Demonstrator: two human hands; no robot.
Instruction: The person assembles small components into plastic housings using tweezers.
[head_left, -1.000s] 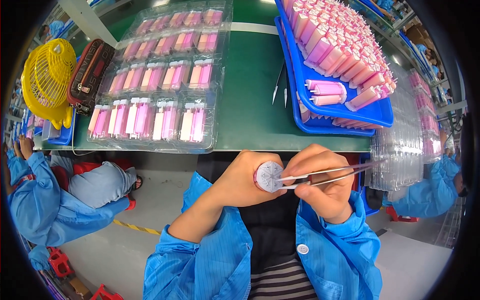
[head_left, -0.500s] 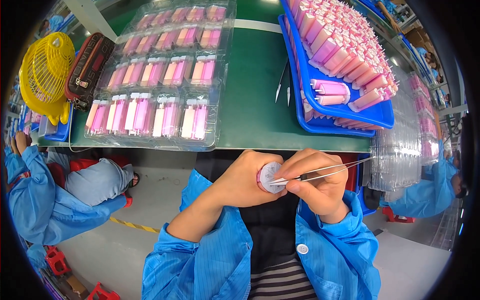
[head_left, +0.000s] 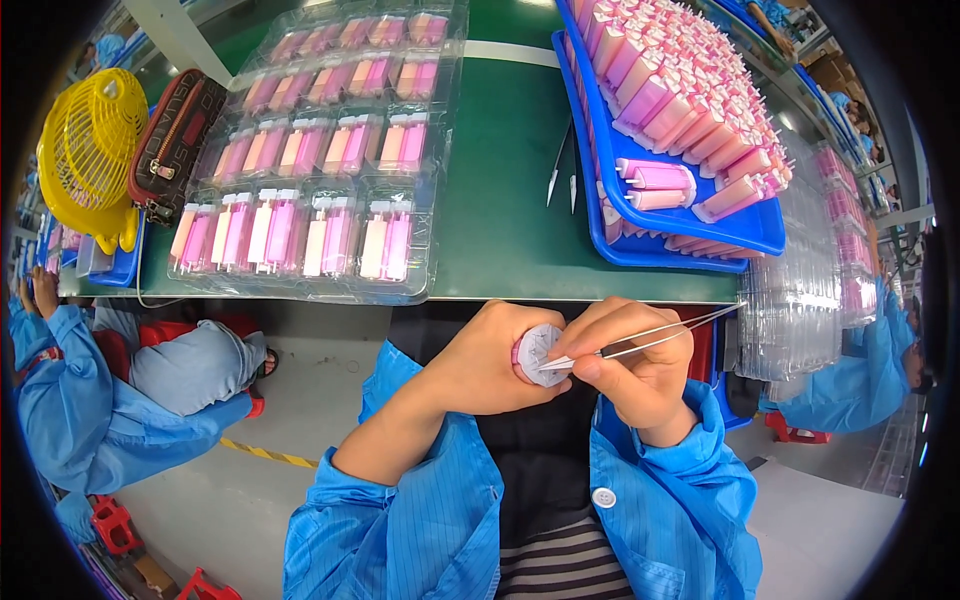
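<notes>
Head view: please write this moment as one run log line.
left hand: holds small round pink-and-white part | right hand: holds tweezers, tips at part | place: above lap, before green table

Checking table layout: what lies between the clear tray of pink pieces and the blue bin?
In the head view, two tweezers lie on bare green mat between clear tray and blue bin.

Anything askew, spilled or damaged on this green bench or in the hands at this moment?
Mostly orderly. In the blue plastic tray, a few pink-and-white cases lie sideways at the near edge while the others stand packed in rows. The left hand holds a round white-and-pink piece; the right hand holds metal tweezers to it. No spill or damage shows.
</notes>
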